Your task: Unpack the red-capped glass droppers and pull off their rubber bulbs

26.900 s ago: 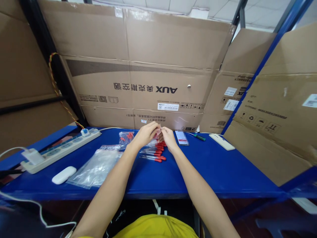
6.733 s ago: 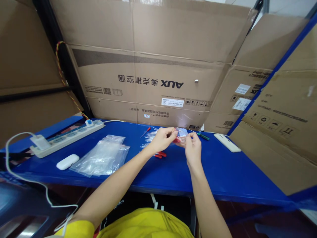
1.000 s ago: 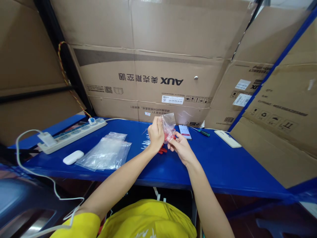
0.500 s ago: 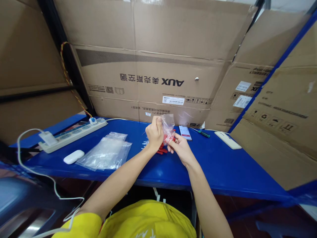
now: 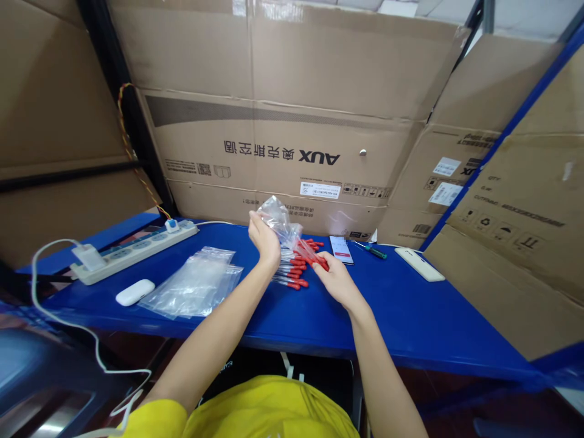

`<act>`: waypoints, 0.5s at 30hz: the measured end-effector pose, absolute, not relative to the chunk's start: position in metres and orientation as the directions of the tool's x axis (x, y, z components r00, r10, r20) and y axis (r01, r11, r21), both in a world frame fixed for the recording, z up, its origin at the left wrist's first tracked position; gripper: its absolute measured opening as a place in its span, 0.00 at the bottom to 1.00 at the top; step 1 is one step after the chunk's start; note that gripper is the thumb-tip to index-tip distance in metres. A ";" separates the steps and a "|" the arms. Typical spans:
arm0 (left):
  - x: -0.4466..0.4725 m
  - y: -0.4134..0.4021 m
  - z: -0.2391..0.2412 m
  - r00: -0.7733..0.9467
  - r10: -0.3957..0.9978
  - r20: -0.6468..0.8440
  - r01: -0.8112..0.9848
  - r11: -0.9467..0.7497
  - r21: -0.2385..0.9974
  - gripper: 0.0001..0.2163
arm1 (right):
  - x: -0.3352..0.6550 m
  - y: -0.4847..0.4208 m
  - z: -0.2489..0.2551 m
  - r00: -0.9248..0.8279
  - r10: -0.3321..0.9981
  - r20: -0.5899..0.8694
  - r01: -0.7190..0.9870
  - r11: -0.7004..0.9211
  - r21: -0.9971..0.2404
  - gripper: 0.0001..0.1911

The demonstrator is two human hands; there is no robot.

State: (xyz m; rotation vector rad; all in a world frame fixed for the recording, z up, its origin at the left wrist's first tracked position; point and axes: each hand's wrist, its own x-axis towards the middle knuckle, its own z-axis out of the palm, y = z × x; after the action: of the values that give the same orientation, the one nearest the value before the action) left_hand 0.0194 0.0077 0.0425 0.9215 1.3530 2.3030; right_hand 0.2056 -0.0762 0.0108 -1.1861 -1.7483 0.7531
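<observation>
My left hand (image 5: pixel 264 240) is raised above the blue table (image 5: pixel 410 316) and pinches a small clear plastic bag (image 5: pixel 279 220) by its upper end. My right hand (image 5: pixel 335 278) grips the red ends of several thin clear droppers with red bulbs (image 5: pixel 312 254), whose other ends reach into the bag's mouth. More red-bulbed droppers (image 5: pixel 292 275) lie in a loose pile on the table just under both hands.
A stack of clear bags (image 5: pixel 194 291) lies left of the hands, with a white case (image 5: pixel 134 292) and a power strip (image 5: pixel 132 250) beyond. A phone (image 5: pixel 341 249), a green screwdriver (image 5: pixel 374 250) and a white device (image 5: pixel 420 264) sit at the right. Cardboard boxes (image 5: pixel 292 115) wall the back.
My left hand has drawn the bag up and to the left, tilting it. The droppers held by my right hand now show below the bag's mouth, and the pile on the table is uncovered.
</observation>
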 end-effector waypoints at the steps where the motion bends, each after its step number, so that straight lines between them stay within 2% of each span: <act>1: 0.015 0.012 0.043 -0.777 0.537 0.328 0.016 -0.504 0.864 0.31 | 0.209 -0.072 0.015 -0.188 0.929 0.319 0.481 0.371 -0.794 0.12; 5: -0.001 0.023 0.048 -0.838 0.484 0.250 -0.094 -0.581 0.809 0.26 | 0.214 -0.042 0.043 -0.272 0.925 0.266 0.761 0.376 -0.529 0.09; 9: -0.005 0.022 0.052 -0.852 0.468 0.234 -0.136 -0.630 0.765 0.19 | 0.202 -0.006 0.067 -0.378 0.908 0.180 0.873 0.415 -0.256 0.09; 12: -0.005 0.022 0.050 -0.848 0.486 0.212 -0.151 -0.605 0.782 0.15 | 0.190 0.009 0.064 -0.399 0.908 0.129 0.891 0.417 -0.182 0.11; 15: -0.006 0.027 0.044 -0.838 0.519 0.167 -0.188 -0.562 0.805 0.13 | 0.183 0.014 0.051 -0.388 0.896 0.215 0.890 0.425 -0.166 0.12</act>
State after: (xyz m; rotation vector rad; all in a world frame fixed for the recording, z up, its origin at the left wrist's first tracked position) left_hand -0.0057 0.0273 0.0437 0.5491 1.1723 2.4014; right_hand 0.1833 0.0142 0.0512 -1.5512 -2.4109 0.0342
